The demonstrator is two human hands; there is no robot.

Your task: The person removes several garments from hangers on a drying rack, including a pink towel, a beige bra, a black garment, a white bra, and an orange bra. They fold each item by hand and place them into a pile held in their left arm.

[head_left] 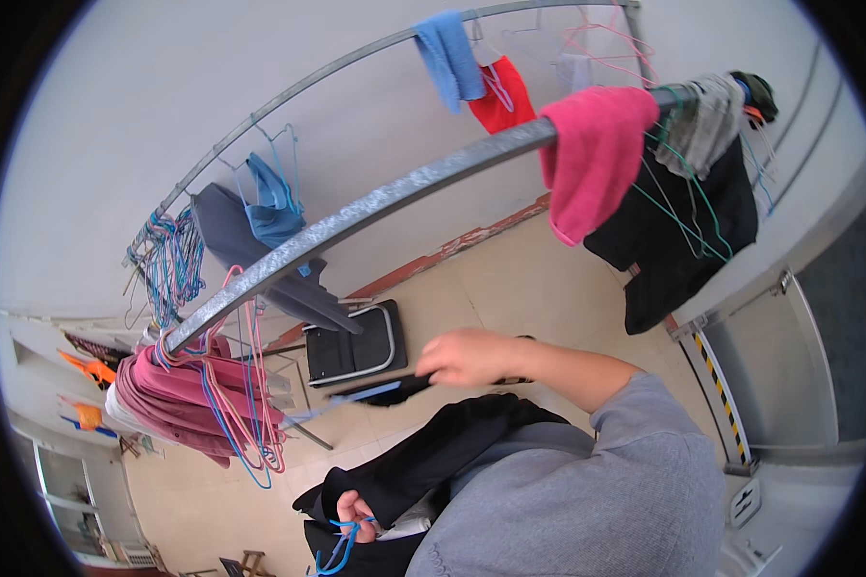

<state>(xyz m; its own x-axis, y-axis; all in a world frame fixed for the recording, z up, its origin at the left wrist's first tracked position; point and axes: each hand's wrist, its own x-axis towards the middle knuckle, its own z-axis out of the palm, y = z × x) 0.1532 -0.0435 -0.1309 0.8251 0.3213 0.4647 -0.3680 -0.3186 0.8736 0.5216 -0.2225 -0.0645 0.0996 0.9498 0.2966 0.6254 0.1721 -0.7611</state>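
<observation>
My left hand (354,512), low in the head view, has its fingers curled round a blue clothes hanger (339,550). Black garments (433,447) drape over and beside that arm, against my body. Reaching out in front of me, my right hand (464,356) is closed at the fingertips and slightly blurred. A dark thing with a pale blue strip (380,392) lies right by those fingertips; whether they pinch it is hard to make out. Above both hands runs a metal rail (385,207), with a pink towel (597,154) folded over it.
Pink-red clothes (188,399) and several hangers (245,413) hang at the rail's left end. A second rail (327,72) along the wall carries a blue cloth (449,60) and a red garment (502,96). Beneath stands a black folding chair (351,346). Black trousers (688,231) hang at right.
</observation>
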